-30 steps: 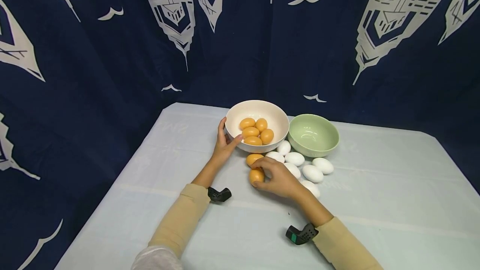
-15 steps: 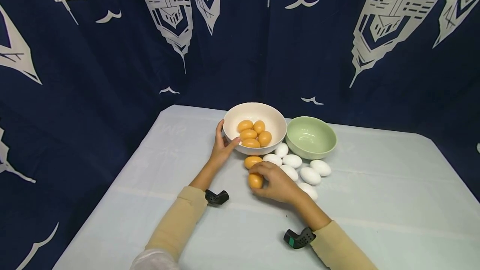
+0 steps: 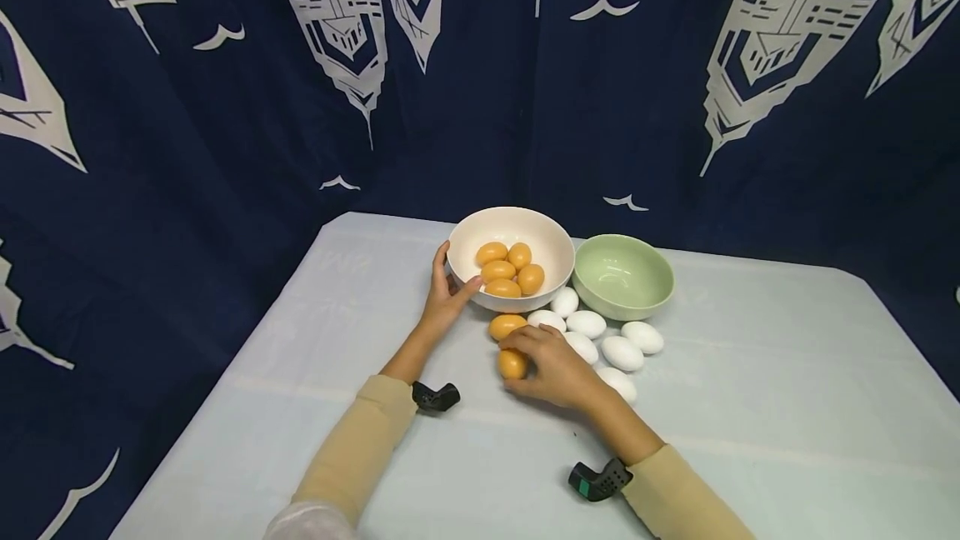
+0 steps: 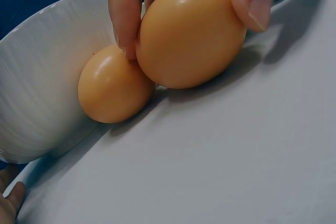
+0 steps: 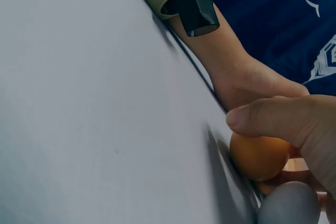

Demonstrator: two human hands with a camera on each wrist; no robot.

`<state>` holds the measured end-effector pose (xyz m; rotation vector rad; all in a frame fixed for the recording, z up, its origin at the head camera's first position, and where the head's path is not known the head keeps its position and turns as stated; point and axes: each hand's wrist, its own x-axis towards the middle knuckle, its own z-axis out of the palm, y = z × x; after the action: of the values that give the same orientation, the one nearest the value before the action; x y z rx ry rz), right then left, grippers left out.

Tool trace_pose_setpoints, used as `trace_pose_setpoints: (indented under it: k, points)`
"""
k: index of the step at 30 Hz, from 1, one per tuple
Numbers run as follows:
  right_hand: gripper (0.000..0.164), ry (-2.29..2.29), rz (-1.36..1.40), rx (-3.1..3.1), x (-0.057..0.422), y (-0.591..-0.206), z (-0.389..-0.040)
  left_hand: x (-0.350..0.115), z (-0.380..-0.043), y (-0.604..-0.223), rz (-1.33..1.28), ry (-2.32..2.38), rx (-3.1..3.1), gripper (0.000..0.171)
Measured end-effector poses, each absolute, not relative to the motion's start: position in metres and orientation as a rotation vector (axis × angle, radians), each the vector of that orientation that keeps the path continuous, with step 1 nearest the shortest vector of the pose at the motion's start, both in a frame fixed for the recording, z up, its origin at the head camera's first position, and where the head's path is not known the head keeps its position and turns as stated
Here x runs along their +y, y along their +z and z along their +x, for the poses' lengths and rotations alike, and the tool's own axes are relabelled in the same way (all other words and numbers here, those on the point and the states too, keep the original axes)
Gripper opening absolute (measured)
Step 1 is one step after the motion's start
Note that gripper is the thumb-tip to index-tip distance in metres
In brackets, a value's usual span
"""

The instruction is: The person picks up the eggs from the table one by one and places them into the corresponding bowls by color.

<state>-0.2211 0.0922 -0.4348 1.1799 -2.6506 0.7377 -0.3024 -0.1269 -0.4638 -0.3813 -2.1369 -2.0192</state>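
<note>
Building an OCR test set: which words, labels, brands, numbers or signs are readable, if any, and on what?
None readable.
Table cover: faint letter-like marks near its far left corner, too faint to read.
Curtain: pale building shapes, no legible words.
Eggs, cream bowl, green bowl: no lettering visible.

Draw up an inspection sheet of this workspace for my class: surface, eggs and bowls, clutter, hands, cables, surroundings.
Surface: pale table with faint lighter bands.
Eggs and bowls: white bowl holding five visible orange eggs; green bowl beside it; seven white eggs visible on the table, plus two outer eggs, also orange.
Clutter: one tiny dark speck.
Left hand: holds the white bowl's side.
Right hand: grips the nearer outer egg; whether lifted, cannot tell.
Cables: nothing seen.
Surroundings: dark blue curtain with white building prints.
</note>
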Motion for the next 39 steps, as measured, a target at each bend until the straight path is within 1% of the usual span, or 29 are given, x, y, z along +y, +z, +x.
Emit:
trace_pose_setpoints:
  k: [9, 17, 23, 29, 39]
  points:
    - [0.048, 0.799, 1.149, -2.625, 0.093, -0.437, -0.221, -0.127, -0.282, -0.436, -0.445, -2.006, -2.130, 0.083]
    - [0.046, 0.871, 1.138, -2.600, 0.093, -0.435, -0.222, -0.128, -0.281, -0.435, -0.434, -2.007, -2.149, 0.085]
    - [0.049, 0.931, 1.149, -2.571, 0.093, -0.429, -0.221, -0.128, -0.282, -0.435, -0.417, -2.015, -2.159, 0.084]
    - [0.049, 1.024, 1.167, -2.534, 0.091, -0.423, -0.222, -0.131, -0.284, -0.443, -0.400, -2.011, -2.166, 0.085]
    - [0.045, 1.082, 1.148, -2.473, 0.091, -0.404, -0.230, -0.128, -0.281, -0.432, -0.406, -2.028, -2.159, 0.084]
